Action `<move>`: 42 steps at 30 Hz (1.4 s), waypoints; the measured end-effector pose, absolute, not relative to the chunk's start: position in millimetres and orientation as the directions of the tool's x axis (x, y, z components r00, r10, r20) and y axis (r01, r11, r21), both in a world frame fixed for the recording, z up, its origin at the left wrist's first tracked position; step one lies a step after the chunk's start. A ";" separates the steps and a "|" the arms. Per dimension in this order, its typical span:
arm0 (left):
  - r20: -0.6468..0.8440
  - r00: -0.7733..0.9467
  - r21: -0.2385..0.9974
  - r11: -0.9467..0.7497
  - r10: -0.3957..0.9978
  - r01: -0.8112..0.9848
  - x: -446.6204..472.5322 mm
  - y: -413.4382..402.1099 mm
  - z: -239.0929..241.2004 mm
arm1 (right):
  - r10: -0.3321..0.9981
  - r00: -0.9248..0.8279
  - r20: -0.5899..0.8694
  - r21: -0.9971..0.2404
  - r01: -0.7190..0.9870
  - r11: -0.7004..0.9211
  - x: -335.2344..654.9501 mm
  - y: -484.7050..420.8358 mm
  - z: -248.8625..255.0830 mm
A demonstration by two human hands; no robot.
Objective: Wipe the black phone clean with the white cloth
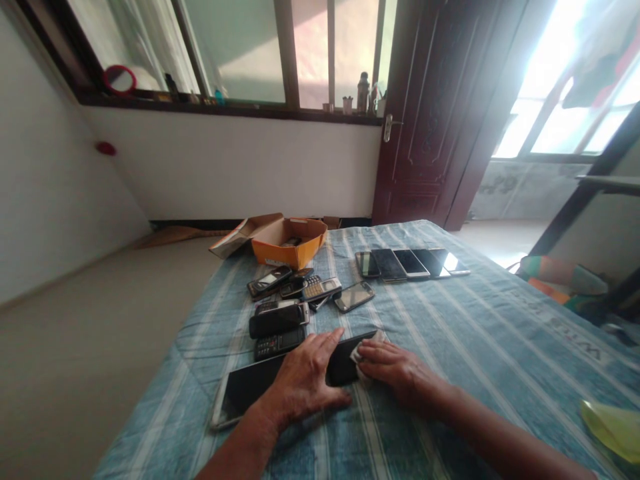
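A dark smartphone [343, 362] lies flat on the cloth-covered table in front of me. My left hand [311, 373] grips its left end, thumb at the near edge and fingers at the far edge. With my right hand [393, 365] I press a crumpled white wipe [376, 338], perhaps tissue or cloth, onto the phone's right end. Partly under my left wrist lies a large white-framed phone or tablet [250, 390]. Just beyond it sits a black keypad phone [278, 343]. Another smartphone [355, 297] rests behind the one I hold.
Several old mobile phones [280, 313] are piled left of centre. Behind them stands an open orange cardboard box [290, 253] with something dark inside. A row of smartphones [411, 263] lies at the back right. Something yellow-green [613, 427] lies at the right edge.
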State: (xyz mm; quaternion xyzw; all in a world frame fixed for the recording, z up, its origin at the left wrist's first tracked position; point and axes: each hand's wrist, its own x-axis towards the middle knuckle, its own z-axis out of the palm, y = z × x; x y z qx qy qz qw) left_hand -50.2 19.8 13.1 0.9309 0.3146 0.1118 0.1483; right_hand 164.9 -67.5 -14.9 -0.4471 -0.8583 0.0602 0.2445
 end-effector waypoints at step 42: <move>0.113 0.783 0.327 -0.767 0.612 0.552 -51.9 23.8 7.2 | 0.768 -0.516 0.379 -0.348 0.690 0.635 156.0 -62.4 -20.5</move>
